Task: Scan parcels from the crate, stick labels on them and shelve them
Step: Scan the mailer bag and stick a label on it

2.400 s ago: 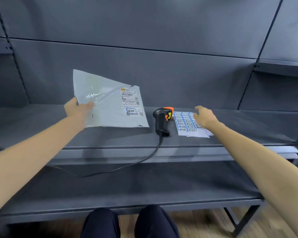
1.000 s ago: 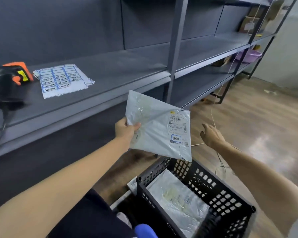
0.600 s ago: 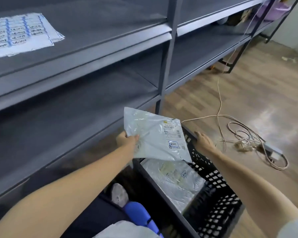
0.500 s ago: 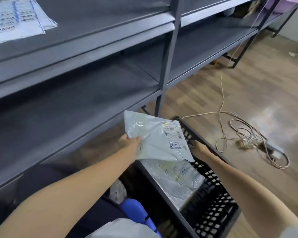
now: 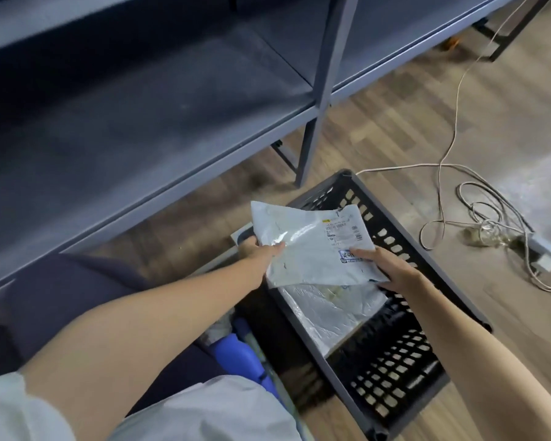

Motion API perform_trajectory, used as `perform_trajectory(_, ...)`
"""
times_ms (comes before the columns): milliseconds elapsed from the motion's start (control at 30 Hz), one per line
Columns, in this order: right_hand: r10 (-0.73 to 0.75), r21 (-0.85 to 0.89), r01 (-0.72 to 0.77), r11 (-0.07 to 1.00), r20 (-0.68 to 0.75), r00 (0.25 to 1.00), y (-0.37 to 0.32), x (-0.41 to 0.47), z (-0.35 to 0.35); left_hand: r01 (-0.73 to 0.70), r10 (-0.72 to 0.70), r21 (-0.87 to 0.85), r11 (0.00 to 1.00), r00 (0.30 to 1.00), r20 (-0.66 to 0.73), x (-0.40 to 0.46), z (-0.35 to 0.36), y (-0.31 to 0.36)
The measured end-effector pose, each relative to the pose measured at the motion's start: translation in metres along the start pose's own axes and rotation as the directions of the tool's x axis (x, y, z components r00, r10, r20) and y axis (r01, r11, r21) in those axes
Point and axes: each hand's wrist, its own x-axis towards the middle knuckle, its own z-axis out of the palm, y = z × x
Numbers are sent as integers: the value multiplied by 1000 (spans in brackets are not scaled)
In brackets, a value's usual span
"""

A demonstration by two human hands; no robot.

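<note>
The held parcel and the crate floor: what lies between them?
Head view: another parcel lies flat in the crate, right under the held parcel.

Wood-plank laminate floor (image 5: 411, 128) carries a black perforated plastic crate (image 5: 395, 370) right below the fingers (image 5: 361, 253), grey metal shelving unit's legs (image 5: 309, 151) beyond them, tangled beige cable (image 5: 477, 214) off to their right.

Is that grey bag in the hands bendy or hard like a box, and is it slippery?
Probably bendy: the grey bag looks thin and crinkled. It may be a bit slippery, since its plastic shines. It seems light, as the left hand and right hand hold it only by its edges above the crate.
</note>
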Motion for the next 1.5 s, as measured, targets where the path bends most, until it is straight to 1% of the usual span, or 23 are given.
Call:
perform_trajectory(67,-33,32,32,999,24,999,4,6,-19,-44,43,50,998,999,28,8,-1,4)
perform_trajectory(100,-33,77,30,997,40,999,5,9,-28,-78,79,75,994,997,-3,15,-1,7)
perform_trajectory(167,-56,115,49,992,64,996,7,13,-53,-198,216,197,960,974,-72,26,-5,15)
perform_trajectory(233,-56,98,53,994,25,998,13,21,-79,-316,350,347,883,936,-40,26,-15,25)
perform_trajectory(300,-13,34,14,999,-33,999,12,22,-93,-406,447,503,763,894,44,29,-29,28)
perform_trajectory(367,13,-20,-14,1000,-55,998,8,21,-92,-491,545,640,590,828,132,32,-40,29)
perform_trajectory(433,29,-78,-32,996,-47,998,6,25,-85,-536,600,723,436,772,210,36,-46,29)
perform_trajectory(533,41,-178,-40,983,5,999,6,45,-64,-513,613,828,226,736,289,45,-53,25)
perform_trajectory(600,53,-234,-43,971,34,998,4,60,-43,-500,616,860,106,712,337,48,-57,21)
perform_trajectory(700,44,-318,-24,948,56,997,-8,73,-7,-494,609,869,-17,684,400,51,-61,16)
perform_trajectory(733,22,-378,-8,926,33,999,-12,79,2,-489,603,871,-42,683,412,52,-62,15)
perform_trajectory(833,-104,-625,11,781,-113,988,-18,97,26,-475,599,877,-76,681,421,55,-64,13)
perform_trajectory(867,-134,-668,0,744,-150,980,-20,99,32,-474,599,877,-79,680,422,56,-64,13)
perform_trajectory(1000,-235,-716,6,698,-221,947,-13,107,47,-481,593,876,-45,693,411,55,-63,9)
perform_trajectory(1067,-232,-655,1,756,-267,935,-8,107,49,-476,590,879,-32,701,401,55,-63,7)
perform_trajectory(1133,-173,-529,-16,848,-305,936,-4,105,47,-475,588,880,-18,707,394,55,-64,7)
perform_trajectory(1200,-119,-381,-5,925,-302,946,-1,102,44,-480,589,877,-5,707,391,55,-65,6)
perform_trajectory(1267,-108,-317,16,948,-275,955,1,100,44,-483,591,876,2,707,389,55,-67,7)
perform_trajectory(1333,-55,-357,-55,932,-290,955,2,108,43,-483,596,875,2,703,387,55,-68,8)
perform_trajectory(1367,-37,-422,-99,901,-302,953,1,113,44,-486,599,874,-2,699,390,54,-68,8)
perform_trajectory(1400,-44,-519,-132,845,-313,949,1,114,48,-490,599,871,-9,695,397,52,-68,9)
perform_trajectory(1467,-146,-735,-191,650,-368,918,6,121,53,-500,598,866,-20,688,411,49,-68,9)
perform_trajectory(1500,-226,-794,-198,575,-386,894,5,120,56,-504,600,863,-22,684,415,48,-68,10)
